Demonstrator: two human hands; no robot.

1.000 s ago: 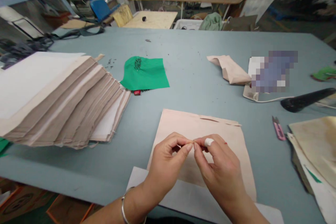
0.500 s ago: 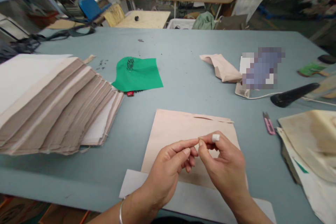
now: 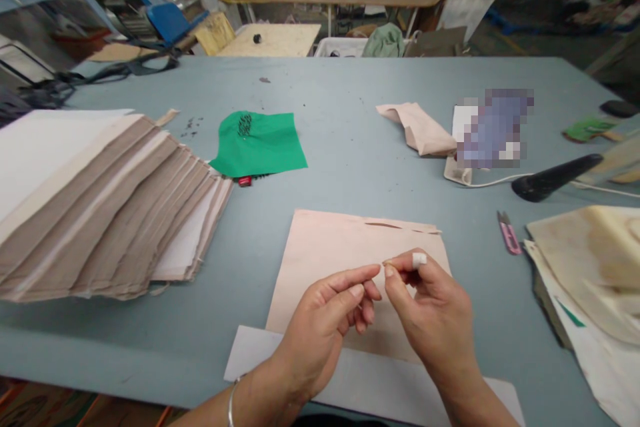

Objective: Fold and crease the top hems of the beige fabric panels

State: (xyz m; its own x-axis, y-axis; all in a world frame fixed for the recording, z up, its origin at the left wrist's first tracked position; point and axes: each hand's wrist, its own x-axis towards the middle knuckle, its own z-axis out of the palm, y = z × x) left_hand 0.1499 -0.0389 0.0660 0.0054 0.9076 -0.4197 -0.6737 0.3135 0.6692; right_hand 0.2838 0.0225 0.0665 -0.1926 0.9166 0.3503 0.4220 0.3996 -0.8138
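Over a pale pink fabric piece (image 3: pixel 320 253), both hands are raised with their fingertips close together. My left hand (image 3: pixel 330 320) holds nothing that I can see; its index finger is stretched out and the other fingers are loosely bent. My right hand (image 3: pixel 433 307), with white tape (image 3: pixel 419 260) round one finger, pinches thumb and index finger together. Whatever lies in that pinch is too small to make out. A slit shows near the fabric's far edge. Beneath the fabric's near side lies a white board (image 3: pixel 255 350), partly covered by my forearms.
At left stands a tall stack of fabric pieces (image 3: pixel 100 213). Farther back lie a green cloth (image 3: pixel 263 147) and a crumpled pink piece (image 3: pixel 420 130). Pink thread snips (image 3: pixel 509 233), a black tapered object (image 3: pixel 555 179) and a pile of pale sheets (image 3: pixel 590 253) are at right.
My right hand has shifted slightly right, opening a small gap between its pinch and my left index fingertip. The left hand is nearly still. The whole view has shifted a little.
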